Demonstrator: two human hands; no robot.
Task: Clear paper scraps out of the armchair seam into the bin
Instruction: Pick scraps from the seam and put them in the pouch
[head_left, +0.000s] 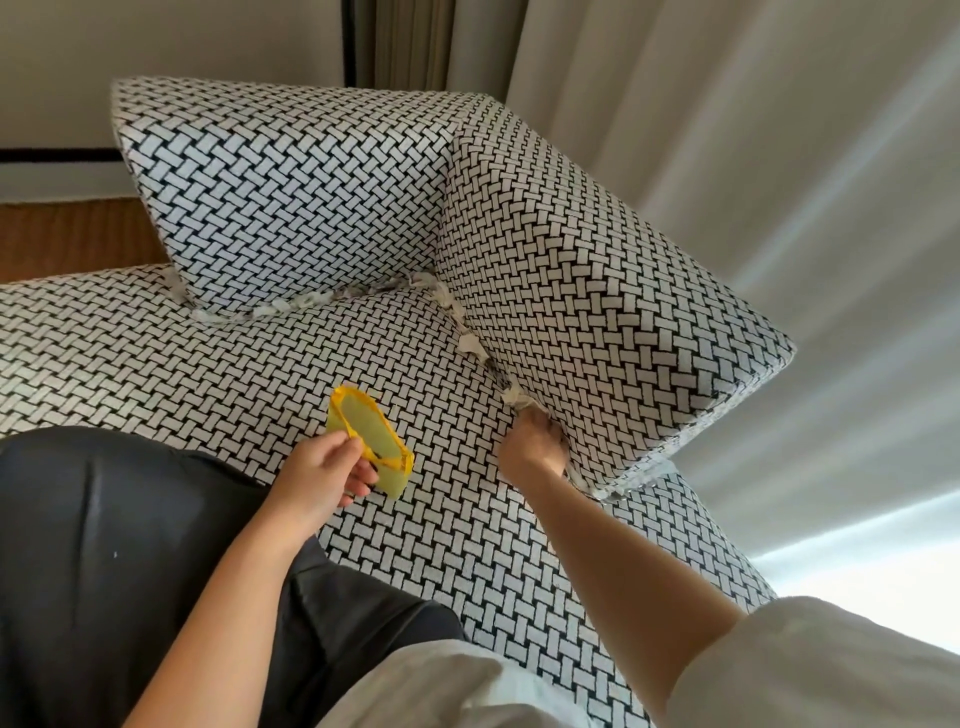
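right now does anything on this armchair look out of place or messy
Yes. Torn paper scraps are wedged along the seam under the back cushion and down the crease beside the armrest. The right hand is at the lower scraps; the left hand holds a small yellow bin.

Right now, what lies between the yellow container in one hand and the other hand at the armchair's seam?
In the head view, only bare black-and-white woven seat fabric lies between the yellow container, held by the left hand, and the right hand.
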